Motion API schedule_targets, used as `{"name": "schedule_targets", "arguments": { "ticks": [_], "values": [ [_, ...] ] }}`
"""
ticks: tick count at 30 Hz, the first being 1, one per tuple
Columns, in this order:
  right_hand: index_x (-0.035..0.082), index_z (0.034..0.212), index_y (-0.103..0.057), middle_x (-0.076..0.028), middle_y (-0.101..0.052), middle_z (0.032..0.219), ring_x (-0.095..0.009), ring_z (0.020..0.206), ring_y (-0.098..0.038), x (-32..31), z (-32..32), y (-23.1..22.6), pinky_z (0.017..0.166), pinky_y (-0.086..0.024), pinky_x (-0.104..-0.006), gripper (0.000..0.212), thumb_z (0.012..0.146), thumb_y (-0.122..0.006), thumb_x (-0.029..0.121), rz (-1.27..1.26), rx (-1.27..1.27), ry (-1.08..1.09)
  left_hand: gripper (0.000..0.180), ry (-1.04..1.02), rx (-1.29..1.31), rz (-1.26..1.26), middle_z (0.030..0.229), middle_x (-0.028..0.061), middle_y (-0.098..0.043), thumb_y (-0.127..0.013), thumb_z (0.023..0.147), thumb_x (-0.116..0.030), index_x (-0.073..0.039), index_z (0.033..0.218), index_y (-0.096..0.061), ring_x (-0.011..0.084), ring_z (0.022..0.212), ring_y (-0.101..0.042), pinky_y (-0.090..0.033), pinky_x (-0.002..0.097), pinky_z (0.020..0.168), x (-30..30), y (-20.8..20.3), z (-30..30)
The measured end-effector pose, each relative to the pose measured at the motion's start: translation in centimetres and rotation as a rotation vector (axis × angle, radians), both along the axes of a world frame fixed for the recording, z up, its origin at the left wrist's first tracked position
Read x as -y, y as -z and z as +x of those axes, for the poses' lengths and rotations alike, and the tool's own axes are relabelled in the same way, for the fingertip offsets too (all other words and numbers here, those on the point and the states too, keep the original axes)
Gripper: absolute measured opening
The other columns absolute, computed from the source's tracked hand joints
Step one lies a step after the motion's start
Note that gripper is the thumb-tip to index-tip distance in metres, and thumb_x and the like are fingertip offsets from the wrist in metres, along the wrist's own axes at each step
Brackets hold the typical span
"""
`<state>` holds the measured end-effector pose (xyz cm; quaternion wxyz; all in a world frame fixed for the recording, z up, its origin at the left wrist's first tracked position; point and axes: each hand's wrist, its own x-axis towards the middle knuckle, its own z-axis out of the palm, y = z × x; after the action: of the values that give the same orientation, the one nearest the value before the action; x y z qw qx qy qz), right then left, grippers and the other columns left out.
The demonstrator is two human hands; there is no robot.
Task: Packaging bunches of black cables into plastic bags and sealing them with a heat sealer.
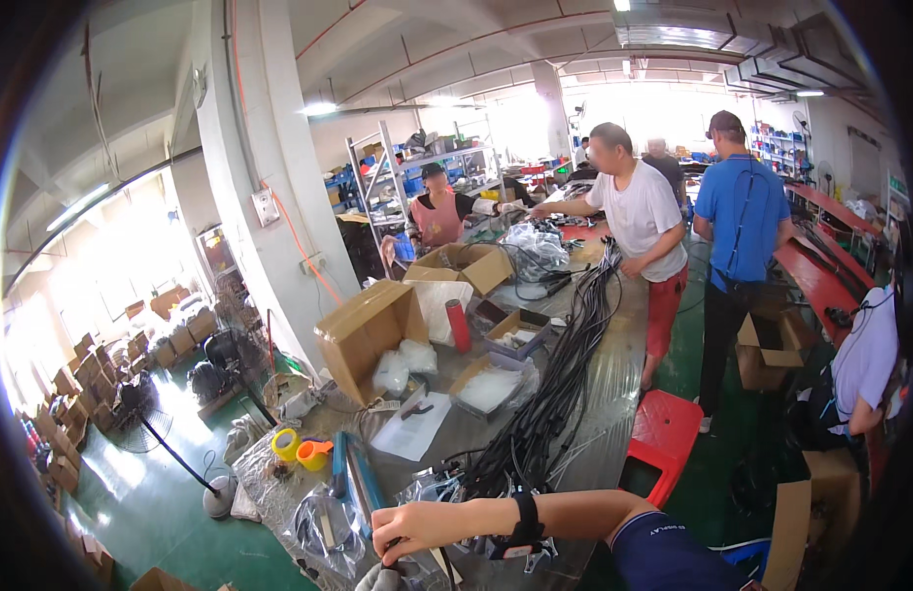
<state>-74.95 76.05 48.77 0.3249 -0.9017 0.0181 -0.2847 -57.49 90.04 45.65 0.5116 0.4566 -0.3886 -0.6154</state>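
Right hand (411, 529): fingers seen closed on a small dark piece (392, 544), its kind obscured by the fingers. Left hand (379, 580), grey-gloved, is mostly cut off by the lower edge; its grip cannot be told. Piece is held near a clear plastic bag (320, 537). Black cables (547, 419) are partly hidden behind the right forearm (574, 509).
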Motion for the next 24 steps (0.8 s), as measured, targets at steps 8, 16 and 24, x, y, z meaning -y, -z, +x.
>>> {"name": "schedule_targets", "arguments": {
  "ticks": [8,16,24],
  "values": [
    [0.008,0.109,-0.065,-0.016,-0.065,0.102,-0.034,0.095,-0.063,4.4,-6.8,4.2,0.082,-0.052,-0.0389,0.021,0.09,-0.062,0.016,-0.103,-0.101,0.397,0.046,-0.015,-0.103,-0.267,0.046,0.0008,-0.042,-0.062,0.093,-0.044,-0.003,0.073,-0.055,0.0138,0.035,-0.042,-0.029,0.0282,0.032,-5.5,-0.2,5.6],
    [0.013,0.089,-0.067,-0.011,-0.062,0.091,-0.029,0.088,-0.063,3.6,-10.0,11.0,0.077,-0.049,-0.0438,0.046,0.088,-0.054,0.057,-0.596,-0.795,0.673,0.039,-0.191,0.09,0.012,0.051,0.0018,-0.047,-0.07,0.082,-0.03,0.006,0.071,-0.058,0.0107,0.041,-0.042,-0.031,0.0254,0.038,-7.7,-1.7,5.1],
    [0.002,0.138,-0.047,-0.012,-0.062,0.125,-0.019,0.115,-0.059,-8.0,0.2,18.7,0.099,-0.047,-0.0325,0.044,0.098,-0.056,0.019,1.295,-0.293,-0.254,0.021,0.579,1.545,-0.965,0.059,-0.0017,-0.056,-0.063,0.078,-0.027,-0.019,0.096,-0.067,0.0158,0.055,-0.06,-0.047,0.0295,0.05,-8.0,1.7,3.3]
  ]
}}
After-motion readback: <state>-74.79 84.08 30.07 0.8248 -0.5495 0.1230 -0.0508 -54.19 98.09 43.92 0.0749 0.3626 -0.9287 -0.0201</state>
